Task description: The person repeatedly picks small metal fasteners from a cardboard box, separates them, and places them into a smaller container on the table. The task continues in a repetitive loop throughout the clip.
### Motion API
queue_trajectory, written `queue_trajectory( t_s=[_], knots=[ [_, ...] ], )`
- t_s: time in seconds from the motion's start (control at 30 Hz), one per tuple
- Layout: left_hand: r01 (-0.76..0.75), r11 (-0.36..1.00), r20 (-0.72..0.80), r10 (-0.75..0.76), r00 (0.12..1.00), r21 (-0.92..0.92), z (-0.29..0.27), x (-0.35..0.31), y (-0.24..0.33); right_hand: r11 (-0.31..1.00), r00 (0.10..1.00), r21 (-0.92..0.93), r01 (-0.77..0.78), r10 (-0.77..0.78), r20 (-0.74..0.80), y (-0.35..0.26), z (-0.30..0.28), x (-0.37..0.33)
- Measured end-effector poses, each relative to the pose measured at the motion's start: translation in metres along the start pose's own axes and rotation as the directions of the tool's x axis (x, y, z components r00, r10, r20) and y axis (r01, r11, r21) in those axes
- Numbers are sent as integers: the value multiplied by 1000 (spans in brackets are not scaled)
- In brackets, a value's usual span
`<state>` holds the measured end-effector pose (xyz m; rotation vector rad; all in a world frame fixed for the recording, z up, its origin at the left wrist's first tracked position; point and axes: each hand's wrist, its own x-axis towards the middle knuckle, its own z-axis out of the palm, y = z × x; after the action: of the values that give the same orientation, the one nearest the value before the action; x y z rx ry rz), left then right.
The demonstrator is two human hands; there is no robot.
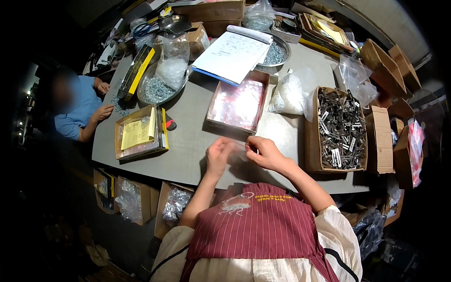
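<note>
My left hand (219,156) and my right hand (265,153) are close together above the near edge of the table. A small, thin, clear plastic bag (237,157) hangs between them, faint and partly blurred. Both hands pinch it, the right with its fingers curled in. Just beyond my hands is an open cardboard box (211,118) with clear plastic bags with red edging (238,104) inside, shining under the light.
At right stands a tall carton (314,157) full of dark metal clips (342,131), near a white-filled plastic bag (287,96). A notepad (230,54) overlaps a metal bowl (277,52). Left are another bowl (159,91) and a box with yellow paper (139,134). A co-worker (77,110) handles small metal parts.
</note>
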<state>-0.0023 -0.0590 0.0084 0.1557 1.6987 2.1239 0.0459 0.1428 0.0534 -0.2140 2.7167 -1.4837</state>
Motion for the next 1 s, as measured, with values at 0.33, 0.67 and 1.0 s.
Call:
queue_trajectory(
  t_s=[0.33, 0.67, 1.0],
  knots=[
    [-20, 954, -285, -70, 956, -299, -64, -29, 14, 992, 998, 126, 2, -10, 60, 3, 4, 69],
    [655, 605, 178, -781, 598, 453, -139, -97, 44, 685, 978, -718, 126, -207, -26, 68, -5, 113],
    [48, 988, 11, -50, 999, 144, -37, -23, 42, 939, 1000, 342, -30, 26, 15, 7, -26, 37]
  ],
)
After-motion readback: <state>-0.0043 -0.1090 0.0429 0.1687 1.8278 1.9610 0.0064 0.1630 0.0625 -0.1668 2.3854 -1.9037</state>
